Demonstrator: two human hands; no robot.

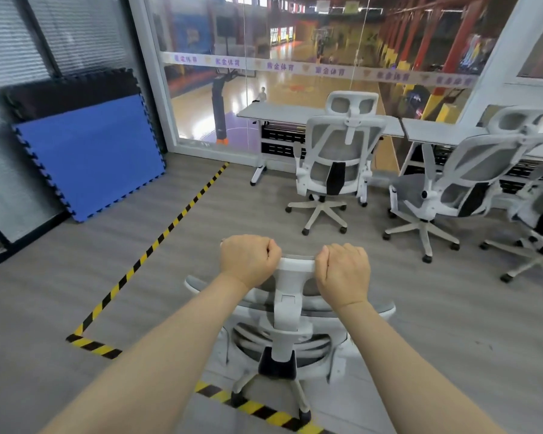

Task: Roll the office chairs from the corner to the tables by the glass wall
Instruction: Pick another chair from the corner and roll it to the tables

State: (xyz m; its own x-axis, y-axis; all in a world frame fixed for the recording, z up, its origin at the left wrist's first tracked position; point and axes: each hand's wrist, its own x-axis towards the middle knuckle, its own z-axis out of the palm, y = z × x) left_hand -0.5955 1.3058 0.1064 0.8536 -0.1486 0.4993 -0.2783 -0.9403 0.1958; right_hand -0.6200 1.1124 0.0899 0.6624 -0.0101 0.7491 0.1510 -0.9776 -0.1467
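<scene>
A white office chair (287, 317) with grey mesh stands right in front of me, its back toward me. My left hand (249, 260) and my right hand (344, 274) both grip the top of its headrest, fingers curled over the rim. Ahead, a second white chair (334, 166) sits at the left white table (276, 114) by the glass wall (264, 42). A third chair (452, 183) stands turned at the right table (436, 131). Part of another chair (539, 233) shows at the right edge.
Yellow-black hazard tape (157, 242) runs across the grey floor on my left and under the held chair's base. Blue and black foam mats (88, 151) lean against the left wall. Open floor lies between my chair and the tables.
</scene>
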